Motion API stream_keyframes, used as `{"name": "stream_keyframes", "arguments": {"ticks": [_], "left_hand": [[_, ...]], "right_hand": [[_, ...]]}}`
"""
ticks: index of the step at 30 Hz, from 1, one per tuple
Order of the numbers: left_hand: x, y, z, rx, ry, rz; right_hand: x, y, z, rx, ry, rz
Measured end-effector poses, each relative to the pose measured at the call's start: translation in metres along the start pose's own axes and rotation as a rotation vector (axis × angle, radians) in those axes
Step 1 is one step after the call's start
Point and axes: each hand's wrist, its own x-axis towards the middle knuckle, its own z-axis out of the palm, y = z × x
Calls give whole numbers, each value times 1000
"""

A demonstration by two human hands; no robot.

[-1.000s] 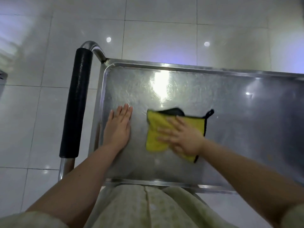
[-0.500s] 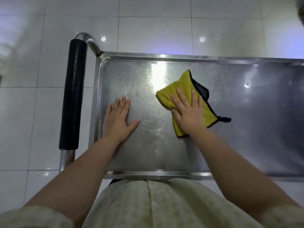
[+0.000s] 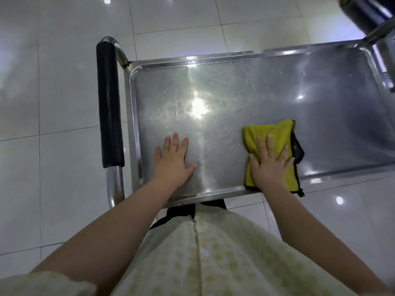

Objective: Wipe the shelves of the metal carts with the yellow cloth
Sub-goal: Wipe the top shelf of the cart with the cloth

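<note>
Head cam, looking down on metal cart point(image 3: 115, 182). Top shelf point(image 3: 235, 86) = steel tray w/ raised rim, scratched, ceiling-light glare mid-left.

Yellow cloth point(image 3: 272, 130): folded, black trim, lying flat on shelf, near-right area. Its near edge sits at the front rim, and one black-trimmed corner pokes over the rim.

R hand point(image 3: 270, 167): palm down on cloth, fingers point(image 3: 268, 144) straight + spread, pressing. Not curled round it, no pinch, so released.

L hand point(image 3: 173, 161): flat on bare steel toward left-front corner, well apart from cloth. Fingers point(image 3: 175, 139) straight, thumb out to the right, grasping nothing.

Black foam grip point(image 3: 109, 103) on push handle runs along shelf's left end, outside the rim.

Pale patterned garment point(image 3: 203, 253) at bottom of view, both forearms bare. Glossy white floor tiles point(image 3: 53, 82) all around. Dark blurred obj point(image 3: 363, 11) by shelf's far-right corner, can't tell what it is.
</note>
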Motion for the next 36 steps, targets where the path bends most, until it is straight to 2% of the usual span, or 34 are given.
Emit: {"name": "stream_keyframes", "arguments": {"ticks": [6,8,12,15,18,21,23,28,32,36], "left_hand": [[-32,-15,1,-158,97,-70],[-39,-21,4,-220,124,-70],[-53,-23,6,-427,168,22],[-55,-18,4,-474,238,78],[-49,-14,4,-524,223,-46],[-44,-8,-2,-588,116,-179],[-48,-2,-12,-544,73,-209],[-77,27,-20,-496,254,-91],[-111,65,-30,-534,317,25],[-147,114,-42,-608,393,82]], "right_hand": [[-89,-101,42,-130,-28,-420],[-103,-122,50,-162,-59,-503],[-103,-125,45,16,-101,-498],[-99,-114,35,175,-83,-393],[-88,-115,25,245,-72,-288],[-71,-125,11,177,-139,-241],[-66,-130,3,105,-185,-272],[-74,-118,-18,142,-176,-527],[-81,-69,-49,214,-25,-706],[-90,-8,-87,418,115,-719]]}}
